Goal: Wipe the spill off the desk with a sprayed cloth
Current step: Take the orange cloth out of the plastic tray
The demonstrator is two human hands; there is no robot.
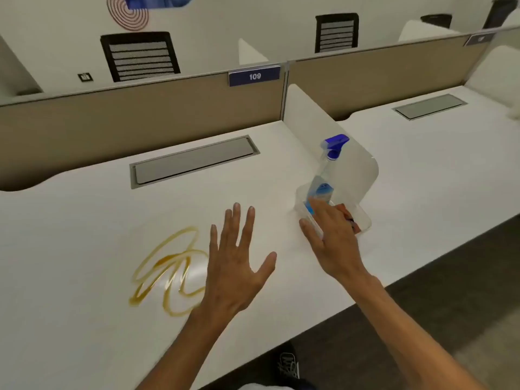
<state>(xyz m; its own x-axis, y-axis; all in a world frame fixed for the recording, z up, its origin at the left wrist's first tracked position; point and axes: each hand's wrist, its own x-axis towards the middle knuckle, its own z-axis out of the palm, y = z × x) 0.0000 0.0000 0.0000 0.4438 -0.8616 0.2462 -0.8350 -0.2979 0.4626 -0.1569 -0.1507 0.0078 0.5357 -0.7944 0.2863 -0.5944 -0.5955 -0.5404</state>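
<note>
A: Which step is this?

B: The very start, I'd judge. The spill (168, 274) lies untouched on the table (84, 220), looping amber lines just left of the left hand (235, 266), which hovers spread wide, its grip released and empty.

A: And the right hand (330, 237)?

B: Reaching into the clear tray (363, 218) by the divider (332, 142), fingers open, grasping nothing yet. The bottle (323, 181) stands there; something orange beside it may be the cloth (347, 213), mostly hidden.

A: Next?

B: Probably take cloth and bottle out, then spray.

A: Counts?

B: One spill, one bottle, one tray, two hands.
</note>
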